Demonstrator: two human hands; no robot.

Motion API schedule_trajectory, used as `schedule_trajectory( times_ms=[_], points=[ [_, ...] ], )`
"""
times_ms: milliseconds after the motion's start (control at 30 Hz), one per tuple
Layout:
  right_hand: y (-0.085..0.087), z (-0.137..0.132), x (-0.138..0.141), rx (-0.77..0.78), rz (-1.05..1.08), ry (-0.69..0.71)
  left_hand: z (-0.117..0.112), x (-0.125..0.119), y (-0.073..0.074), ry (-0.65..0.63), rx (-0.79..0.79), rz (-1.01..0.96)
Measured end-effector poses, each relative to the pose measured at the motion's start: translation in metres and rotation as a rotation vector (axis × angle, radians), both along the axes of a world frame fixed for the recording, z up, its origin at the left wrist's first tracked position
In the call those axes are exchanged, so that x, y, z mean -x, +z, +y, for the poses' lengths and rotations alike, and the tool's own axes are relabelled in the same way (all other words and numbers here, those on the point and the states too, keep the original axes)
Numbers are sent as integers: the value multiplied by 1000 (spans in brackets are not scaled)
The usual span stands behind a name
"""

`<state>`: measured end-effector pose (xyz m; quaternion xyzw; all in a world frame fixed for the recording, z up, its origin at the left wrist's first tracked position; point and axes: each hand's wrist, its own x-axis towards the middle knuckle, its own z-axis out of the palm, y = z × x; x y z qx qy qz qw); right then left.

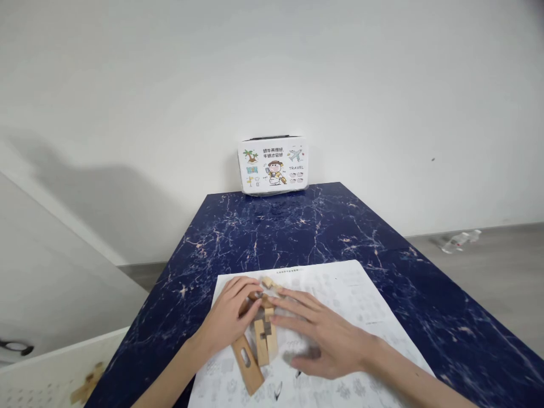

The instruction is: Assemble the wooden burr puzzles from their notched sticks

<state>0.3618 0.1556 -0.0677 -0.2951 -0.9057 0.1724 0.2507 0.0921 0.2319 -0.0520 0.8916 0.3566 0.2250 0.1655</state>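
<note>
your left hand lies on the left half of the printed sheet, its fingers close together and bent over the far end of a cluster of wooden puzzle pieces. whether those fingers actually pinch a piece you cannot tell, because they cover the spot. your right hand lies flat near the middle of the sheet, fingers stretched out and slightly spread. its fingertips touch the right side of the cluster and its thumb is held apart toward the sheet's near edge.

the cluster sits on the sheet's left part, between your two hands. the slotted wooden block lies flat with its long axis running from the far side toward you, the near end leaning a little to the right and pointing at the sheet's near edge. the notched wooden bars lie just beside it on its right, touching it, on almost the same axis. two small wooden cubes rest near the sheet's far edge, just beyond your fingertips.

the sheet lies on a dark blue marbled table. well beyond the sheet's far edge, a cartoon travel-print box stands upright against the wall.
</note>
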Motion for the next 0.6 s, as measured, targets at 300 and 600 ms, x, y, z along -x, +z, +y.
schedule_trajectory(
  times_ms=[300, 600],
  points=[
    [15, -2, 3, 6, -12, 89, 5, 6, -2, 60, -70, 50],
    [19, -13, 5, 71, -32, 173, 13, 15, -6, 154, -67, -34]
  ],
)
